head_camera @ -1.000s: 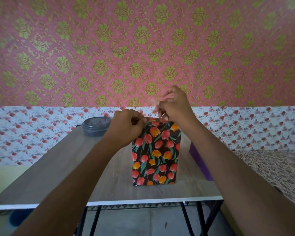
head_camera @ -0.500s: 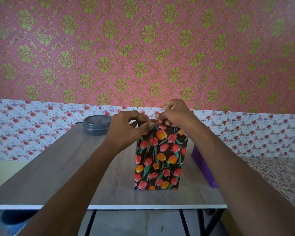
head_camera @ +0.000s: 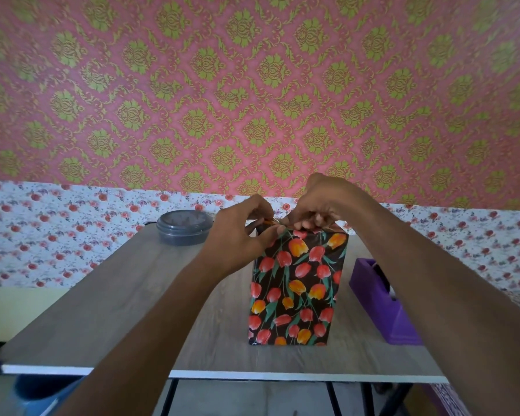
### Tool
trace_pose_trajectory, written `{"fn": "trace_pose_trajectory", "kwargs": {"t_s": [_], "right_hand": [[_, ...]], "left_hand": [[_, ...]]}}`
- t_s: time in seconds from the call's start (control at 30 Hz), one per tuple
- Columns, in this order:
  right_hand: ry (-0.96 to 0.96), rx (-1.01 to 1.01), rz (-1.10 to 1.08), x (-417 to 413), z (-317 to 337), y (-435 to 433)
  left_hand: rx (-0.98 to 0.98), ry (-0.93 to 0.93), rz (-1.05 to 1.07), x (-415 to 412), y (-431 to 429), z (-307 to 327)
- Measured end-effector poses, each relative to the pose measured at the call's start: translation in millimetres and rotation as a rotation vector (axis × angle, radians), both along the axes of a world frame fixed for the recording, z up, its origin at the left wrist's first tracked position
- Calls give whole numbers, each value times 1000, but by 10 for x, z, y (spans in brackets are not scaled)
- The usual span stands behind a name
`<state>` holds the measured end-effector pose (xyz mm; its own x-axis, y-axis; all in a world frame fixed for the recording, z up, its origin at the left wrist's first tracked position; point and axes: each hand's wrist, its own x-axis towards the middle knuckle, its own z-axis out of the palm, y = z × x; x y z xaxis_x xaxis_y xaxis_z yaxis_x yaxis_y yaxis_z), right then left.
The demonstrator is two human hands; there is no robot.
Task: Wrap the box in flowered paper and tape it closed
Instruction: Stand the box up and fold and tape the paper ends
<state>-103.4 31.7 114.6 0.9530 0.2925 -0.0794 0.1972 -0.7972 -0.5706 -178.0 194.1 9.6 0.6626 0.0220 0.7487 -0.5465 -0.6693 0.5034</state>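
Change: a second ago the right hand [head_camera: 321, 202] was lifted clear above the box [head_camera: 294, 295]. It has now come down onto the top edge, next to the left hand [head_camera: 240, 235].

- Left hand: thumb and forefinger pinch the fold of flowered paper [head_camera: 309, 253] at the top-left corner.
- Right hand: fingers curled over the top flap with tips on the paper. Can't tell whether it pinches or presses.
- Box: upright near the worktop [head_camera: 132, 295] front edge, right of centre. The visible faces are fully covered.
- My read: the top end is being closed and the sides are done. No tape visible on the top.
- Purple tape dispenser [head_camera: 382, 304]: just beside the box, toward the front right corner.
- Grey lidded tub [head_camera: 184, 228]: at the back edge.
- No legible brand, label or writing anywhere.
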Motion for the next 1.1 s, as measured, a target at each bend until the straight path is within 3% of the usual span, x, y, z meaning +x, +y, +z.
{"fn": "trace_pose_trajectory", "kwargs": {"t_s": [0.23, 0.47, 0.67, 0.8, 1.0, 1.1], "right_hand": [[-19, -129, -25, 59, -28, -137], [34, 31, -54, 136, -85, -351], [-120, 91, -125, 85, -198, -267], [-286, 2, -168, 124, -328, -216], [-125, 58, -144, 67, -167, -267], [-202, 160, -136, 26, -247, -359]], "left_hand": [[211, -88, 57, 19, 13, 36], [327, 6, 99, 64, -43, 27], [400, 31, 128, 78, -83, 70], [373, 56, 106, 44, -66, 76], [435, 72, 138, 26, -108, 111], [459, 64, 129, 20, -104, 129]]}}
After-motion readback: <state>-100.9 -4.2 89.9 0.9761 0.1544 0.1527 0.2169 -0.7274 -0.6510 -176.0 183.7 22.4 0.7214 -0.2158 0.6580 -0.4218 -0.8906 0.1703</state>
